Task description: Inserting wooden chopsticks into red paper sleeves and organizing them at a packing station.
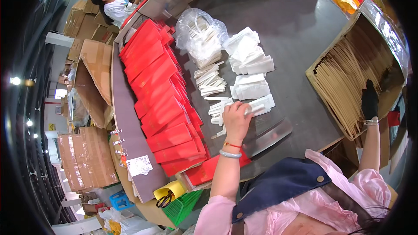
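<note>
My left hand [236, 121] is closed, its fingers curled on the left end of a small white packet [263, 104]. Piles of white strips [210, 79] lie beyond and to the left of that hand, and more white packets [251, 86] are fanned beyond it. My right hand [370, 101], in a black glove, reaches into a cardboard box [314, 88] at the right. Its fingers stretch out along a tightly packed row of thin brown cardboard pieces [337, 89]. Just right of my left wrist lies a clear plastic, shiny flat piece [269, 138].
Overlapping red paper envelopes [159, 85] line the table's left side. A clear bag of white strips [200, 28] rests behind the piles. Scissors [164, 200] sit in a yellow holder [175, 189] at the near edge. Large cartons [85, 159] stand left; another person [116, 8] works far left.
</note>
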The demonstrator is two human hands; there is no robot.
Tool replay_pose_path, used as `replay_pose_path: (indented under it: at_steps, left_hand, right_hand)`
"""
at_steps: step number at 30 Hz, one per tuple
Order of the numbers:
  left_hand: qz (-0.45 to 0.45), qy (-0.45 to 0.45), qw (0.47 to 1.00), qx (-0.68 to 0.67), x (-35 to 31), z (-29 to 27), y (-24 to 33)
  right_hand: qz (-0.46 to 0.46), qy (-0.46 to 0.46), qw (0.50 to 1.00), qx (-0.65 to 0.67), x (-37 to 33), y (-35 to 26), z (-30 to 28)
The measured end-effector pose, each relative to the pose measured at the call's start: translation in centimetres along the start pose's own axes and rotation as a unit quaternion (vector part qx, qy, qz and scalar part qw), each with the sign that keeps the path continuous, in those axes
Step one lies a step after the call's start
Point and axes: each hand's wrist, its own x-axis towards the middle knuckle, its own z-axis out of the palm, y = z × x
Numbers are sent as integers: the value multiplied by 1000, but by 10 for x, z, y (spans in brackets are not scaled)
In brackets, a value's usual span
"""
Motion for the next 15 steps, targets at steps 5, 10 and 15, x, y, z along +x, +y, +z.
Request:
replay_pose_path:
  at_steps: [5,10,15]
  left_hand:
    - [-28,-59,998,19,-3,3,-2]
    - [-13,-52,998,15,-10,1,-3]
    - [-212,-261,902,-271,-41,-34,39]
  right_hand:
    - [3,21,944,329,-28,-63,-30]
    - [-126,-91,916,370,-81,-195,-34]
    - [-312,-186,900,242,-86,-236,-24]
